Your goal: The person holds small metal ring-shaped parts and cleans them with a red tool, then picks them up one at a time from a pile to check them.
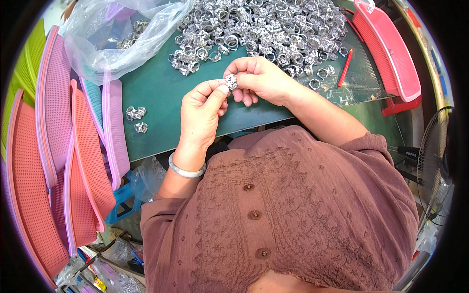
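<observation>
Between both hands, just above the near part of the green tabletop (161, 93), is a silver ring (231, 82) with a cluster of stones facing up. My left hand (202, 105) pinches it from the left between thumb and index finger; a pale bangle sits on that wrist. From the right, my right hand (261, 80) grips the same ring with thumb and forefinger, its other fingers curled below. The ring's band is mostly hidden by the fingers. A large heap of similar rings (264, 29) lies beyond my hands. A few rings (136, 113) lie apart at the left.
A clear plastic bag (88, 53) holding some rings lies at the far left. Stacked perforated baskets (36, 185) in several colours crowd the left side. A red pencil (345, 68) and a pink basket (388, 49) are at the right. A fan (435, 156) stands at the right edge.
</observation>
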Available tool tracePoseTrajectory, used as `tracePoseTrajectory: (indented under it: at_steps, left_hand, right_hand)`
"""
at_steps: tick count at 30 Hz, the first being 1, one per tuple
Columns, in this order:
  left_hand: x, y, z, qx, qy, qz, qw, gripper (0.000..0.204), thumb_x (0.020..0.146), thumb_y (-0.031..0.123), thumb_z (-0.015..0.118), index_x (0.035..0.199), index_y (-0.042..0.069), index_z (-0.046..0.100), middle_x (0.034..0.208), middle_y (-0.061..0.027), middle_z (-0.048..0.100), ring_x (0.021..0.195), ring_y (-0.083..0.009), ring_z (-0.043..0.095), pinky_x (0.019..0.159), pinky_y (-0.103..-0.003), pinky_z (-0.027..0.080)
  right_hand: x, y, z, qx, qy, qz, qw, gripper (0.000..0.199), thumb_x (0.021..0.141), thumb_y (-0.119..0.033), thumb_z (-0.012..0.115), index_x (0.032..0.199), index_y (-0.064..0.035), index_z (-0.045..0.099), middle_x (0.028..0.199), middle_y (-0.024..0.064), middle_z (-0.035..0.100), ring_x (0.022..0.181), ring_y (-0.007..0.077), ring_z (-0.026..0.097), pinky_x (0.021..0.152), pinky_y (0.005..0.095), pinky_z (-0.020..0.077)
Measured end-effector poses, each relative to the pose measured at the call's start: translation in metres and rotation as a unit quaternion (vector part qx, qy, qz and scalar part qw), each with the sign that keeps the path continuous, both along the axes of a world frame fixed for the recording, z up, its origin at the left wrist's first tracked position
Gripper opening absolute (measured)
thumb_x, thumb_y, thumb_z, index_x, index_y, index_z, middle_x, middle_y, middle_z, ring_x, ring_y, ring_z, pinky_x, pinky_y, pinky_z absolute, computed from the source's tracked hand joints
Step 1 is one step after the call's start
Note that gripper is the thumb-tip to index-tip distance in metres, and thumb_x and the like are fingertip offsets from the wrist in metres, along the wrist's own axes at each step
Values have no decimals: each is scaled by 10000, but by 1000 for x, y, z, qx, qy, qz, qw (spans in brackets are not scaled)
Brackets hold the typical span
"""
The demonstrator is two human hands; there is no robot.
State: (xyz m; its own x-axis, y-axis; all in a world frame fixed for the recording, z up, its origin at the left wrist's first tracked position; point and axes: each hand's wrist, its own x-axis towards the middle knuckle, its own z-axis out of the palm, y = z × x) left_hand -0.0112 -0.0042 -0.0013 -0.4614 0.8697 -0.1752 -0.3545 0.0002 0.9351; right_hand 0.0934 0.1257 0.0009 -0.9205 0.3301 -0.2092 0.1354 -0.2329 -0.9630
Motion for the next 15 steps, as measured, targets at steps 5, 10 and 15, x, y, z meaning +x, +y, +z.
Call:
tracePoseTrajectory:
  at_steps: [5,10,15]
  left_hand:
    - [1,0,1,2,-4,2,1000,83,825,73,562,876,19,599,729,-13,580,581,-53,475,495,-164,366]
    - [0,0,0,17,-11,-8,1000,75,827,76,561,872,28,597,731,-6,576,578,-52,469,497,-164,363]
    - [2,1,2,27,6,-17,999,71,820,97,580,867,44,579,709,13,557,564,-43,456,491,-162,348]
  right_hand:
    - [0,-1,-1,24,13,-9,1000,161,812,-86,434,902,-16,548,600,35,558,441,63,490,405,172,374]
    - [1,-4,0,46,30,-22,998,166,812,-81,434,910,-16,552,607,27,550,452,56,476,422,174,378]
    - [1,-3,-2,67,38,-29,997,156,816,-91,451,911,-24,554,609,15,546,471,49,476,441,178,387]
